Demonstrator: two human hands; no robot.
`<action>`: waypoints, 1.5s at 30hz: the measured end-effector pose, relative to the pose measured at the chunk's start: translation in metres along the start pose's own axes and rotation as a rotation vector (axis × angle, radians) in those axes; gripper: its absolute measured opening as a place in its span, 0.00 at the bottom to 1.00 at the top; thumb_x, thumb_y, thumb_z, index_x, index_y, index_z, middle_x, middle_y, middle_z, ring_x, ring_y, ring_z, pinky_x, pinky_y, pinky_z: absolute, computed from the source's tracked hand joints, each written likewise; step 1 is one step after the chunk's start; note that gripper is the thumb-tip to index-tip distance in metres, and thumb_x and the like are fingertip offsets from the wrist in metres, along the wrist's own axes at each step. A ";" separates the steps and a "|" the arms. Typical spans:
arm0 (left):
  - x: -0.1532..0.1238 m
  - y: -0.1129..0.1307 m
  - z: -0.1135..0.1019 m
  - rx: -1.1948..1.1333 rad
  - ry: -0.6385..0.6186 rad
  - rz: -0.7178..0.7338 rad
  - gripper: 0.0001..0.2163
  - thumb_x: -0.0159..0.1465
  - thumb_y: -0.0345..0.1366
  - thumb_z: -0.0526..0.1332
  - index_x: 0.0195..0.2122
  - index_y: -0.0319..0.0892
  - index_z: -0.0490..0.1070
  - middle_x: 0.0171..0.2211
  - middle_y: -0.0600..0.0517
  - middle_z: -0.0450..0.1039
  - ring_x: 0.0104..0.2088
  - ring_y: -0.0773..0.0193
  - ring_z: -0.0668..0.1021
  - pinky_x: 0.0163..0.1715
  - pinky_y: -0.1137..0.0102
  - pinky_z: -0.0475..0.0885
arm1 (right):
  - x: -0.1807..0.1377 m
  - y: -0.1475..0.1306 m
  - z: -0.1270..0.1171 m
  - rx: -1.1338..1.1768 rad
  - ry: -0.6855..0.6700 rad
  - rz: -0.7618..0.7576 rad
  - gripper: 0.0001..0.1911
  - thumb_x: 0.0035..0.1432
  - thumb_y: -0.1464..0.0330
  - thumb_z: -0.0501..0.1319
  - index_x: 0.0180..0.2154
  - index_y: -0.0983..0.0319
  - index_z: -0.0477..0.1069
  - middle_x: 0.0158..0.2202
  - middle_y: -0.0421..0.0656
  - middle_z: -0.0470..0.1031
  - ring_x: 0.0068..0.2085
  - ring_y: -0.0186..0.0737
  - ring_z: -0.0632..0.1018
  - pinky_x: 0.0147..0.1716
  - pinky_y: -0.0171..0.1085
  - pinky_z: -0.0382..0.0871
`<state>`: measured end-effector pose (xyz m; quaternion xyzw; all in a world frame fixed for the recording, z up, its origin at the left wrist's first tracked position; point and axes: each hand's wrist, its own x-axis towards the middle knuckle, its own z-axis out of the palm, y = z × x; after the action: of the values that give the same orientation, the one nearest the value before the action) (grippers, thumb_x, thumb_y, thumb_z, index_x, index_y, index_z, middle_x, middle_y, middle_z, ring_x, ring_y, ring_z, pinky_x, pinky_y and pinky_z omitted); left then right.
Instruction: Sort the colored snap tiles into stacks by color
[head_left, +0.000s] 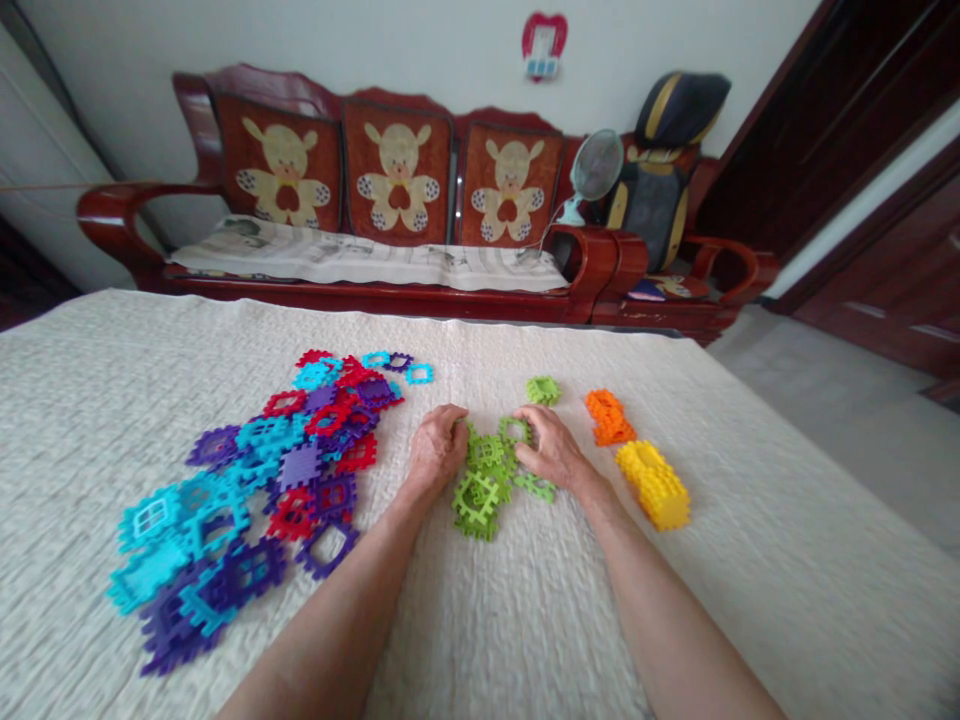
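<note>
A loose heap of green interlocking plastic tiles [487, 455] lies on the cloth between my two hands. At its left edge my left hand [439, 447] is closed, fingers curled, with the fingertips against the green tiles; what they grip is hidden. My right hand [555, 448] pinches a green window-frame tile [516, 431] between thumb and fingers at the heap's right side. Below that hand lies a small green piece [535, 487]. Farther back sits a small green stack [543, 389], apart from both hands.
To the left spreads a large mixed pile of blue, purple and red tiles [300, 467]. On the right are an orange stack [609, 417] and a yellow stack [652, 484]. A quilted cloth [510, 620] covers the table. Behind it stand a wooden sofa [360, 297] and a fan [597, 165].
</note>
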<state>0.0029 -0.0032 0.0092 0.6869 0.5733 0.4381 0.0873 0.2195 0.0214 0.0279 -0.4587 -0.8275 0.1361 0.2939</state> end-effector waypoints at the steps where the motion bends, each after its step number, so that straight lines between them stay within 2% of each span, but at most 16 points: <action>1: 0.000 0.000 0.000 0.004 -0.001 0.002 0.12 0.61 0.29 0.53 0.39 0.41 0.74 0.39 0.47 0.77 0.41 0.60 0.78 0.44 0.66 0.72 | 0.000 0.000 0.000 -0.006 -0.003 0.007 0.21 0.45 0.71 0.57 0.45 0.62 0.67 0.45 0.49 0.72 0.49 0.48 0.72 0.51 0.46 0.66; 6: 0.001 0.001 -0.001 0.007 -0.002 0.007 0.12 0.60 0.29 0.53 0.39 0.42 0.75 0.39 0.48 0.77 0.40 0.61 0.78 0.45 0.67 0.72 | -0.001 -0.003 -0.002 0.011 0.035 -0.003 0.20 0.46 0.72 0.58 0.44 0.61 0.68 0.45 0.47 0.73 0.48 0.46 0.73 0.51 0.46 0.67; 10: 0.000 0.001 -0.001 0.012 -0.010 0.007 0.12 0.61 0.29 0.53 0.39 0.42 0.75 0.39 0.48 0.77 0.40 0.61 0.78 0.44 0.67 0.72 | 0.010 0.003 -0.013 0.039 0.186 -0.002 0.21 0.47 0.72 0.58 0.47 0.60 0.68 0.48 0.48 0.73 0.50 0.45 0.73 0.52 0.45 0.66; 13: 0.000 0.001 -0.001 0.016 -0.014 0.011 0.12 0.61 0.29 0.53 0.39 0.42 0.75 0.39 0.48 0.77 0.40 0.61 0.78 0.44 0.67 0.72 | 0.028 0.017 -0.024 0.000 0.280 0.058 0.21 0.47 0.71 0.58 0.46 0.60 0.69 0.45 0.48 0.75 0.47 0.45 0.74 0.50 0.45 0.67; 18: 0.001 0.000 0.000 0.008 -0.025 0.023 0.12 0.61 0.29 0.53 0.38 0.42 0.75 0.39 0.48 0.77 0.40 0.61 0.77 0.44 0.67 0.72 | 0.051 0.042 -0.034 -0.070 0.248 0.129 0.21 0.46 0.71 0.58 0.45 0.60 0.70 0.44 0.48 0.76 0.47 0.46 0.75 0.51 0.46 0.67; 23: 0.001 0.000 0.000 0.003 -0.023 0.025 0.11 0.61 0.29 0.53 0.38 0.42 0.75 0.39 0.48 0.77 0.39 0.61 0.78 0.45 0.66 0.72 | 0.055 0.051 -0.032 -0.088 0.200 0.195 0.21 0.44 0.72 0.58 0.44 0.62 0.71 0.44 0.50 0.75 0.46 0.48 0.75 0.51 0.48 0.67; 27: 0.000 0.000 0.000 0.004 -0.018 0.033 0.12 0.62 0.29 0.52 0.38 0.42 0.75 0.39 0.48 0.77 0.40 0.61 0.78 0.45 0.66 0.72 | 0.046 0.045 -0.028 -0.061 0.309 0.094 0.20 0.44 0.72 0.58 0.43 0.61 0.70 0.48 0.51 0.73 0.52 0.49 0.72 0.55 0.49 0.64; 29: 0.000 0.000 -0.001 0.005 -0.016 0.031 0.12 0.62 0.29 0.52 0.38 0.42 0.75 0.39 0.48 0.77 0.40 0.61 0.78 0.45 0.66 0.72 | 0.038 0.036 -0.024 -0.025 0.353 0.044 0.18 0.46 0.72 0.57 0.42 0.61 0.70 0.47 0.50 0.73 0.51 0.48 0.72 0.54 0.47 0.64; 31: 0.000 0.000 -0.001 0.010 -0.010 0.029 0.11 0.61 0.29 0.53 0.38 0.42 0.75 0.39 0.48 0.77 0.40 0.61 0.78 0.45 0.66 0.72 | 0.027 0.024 -0.019 0.047 0.296 0.050 0.16 0.48 0.72 0.56 0.42 0.60 0.71 0.43 0.47 0.75 0.45 0.44 0.75 0.49 0.45 0.68; 33: 0.000 0.000 -0.001 0.013 -0.009 0.031 0.11 0.61 0.29 0.53 0.38 0.42 0.75 0.39 0.48 0.77 0.40 0.61 0.78 0.45 0.66 0.72 | 0.016 0.011 -0.015 0.125 0.153 0.077 0.15 0.49 0.72 0.56 0.41 0.60 0.72 0.40 0.45 0.76 0.40 0.42 0.76 0.44 0.42 0.71; 36: 0.000 0.000 0.000 0.015 -0.010 0.026 0.12 0.61 0.29 0.52 0.38 0.42 0.75 0.39 0.48 0.77 0.40 0.61 0.78 0.45 0.66 0.72 | 0.006 -0.007 -0.015 0.161 -0.082 0.071 0.15 0.48 0.71 0.60 0.41 0.60 0.74 0.41 0.45 0.76 0.41 0.42 0.77 0.44 0.41 0.70; 38: 0.000 0.000 0.000 0.017 -0.009 0.022 0.11 0.61 0.29 0.53 0.38 0.42 0.75 0.39 0.48 0.77 0.40 0.61 0.78 0.45 0.66 0.72 | 0.004 -0.016 -0.019 0.144 -0.191 0.056 0.16 0.48 0.70 0.62 0.42 0.60 0.75 0.43 0.45 0.76 0.44 0.43 0.76 0.46 0.42 0.69; 41: 0.000 0.000 0.000 0.019 -0.009 0.024 0.11 0.61 0.29 0.53 0.38 0.42 0.75 0.39 0.48 0.77 0.41 0.61 0.78 0.46 0.66 0.72 | 0.004 -0.022 -0.023 0.056 -0.275 0.059 0.16 0.47 0.69 0.64 0.41 0.59 0.75 0.42 0.45 0.75 0.46 0.45 0.75 0.48 0.43 0.68; 45: 0.000 -0.001 0.001 0.010 -0.011 0.020 0.11 0.61 0.29 0.53 0.38 0.42 0.75 0.39 0.48 0.78 0.41 0.60 0.78 0.46 0.66 0.72 | 0.004 -0.022 -0.017 -0.060 -0.283 0.044 0.13 0.45 0.68 0.65 0.37 0.59 0.76 0.39 0.44 0.73 0.43 0.44 0.74 0.46 0.42 0.67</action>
<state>0.0030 -0.0023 0.0087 0.6955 0.5680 0.4322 0.0828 0.2127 0.0122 0.0540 -0.4614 -0.8542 0.1809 0.1573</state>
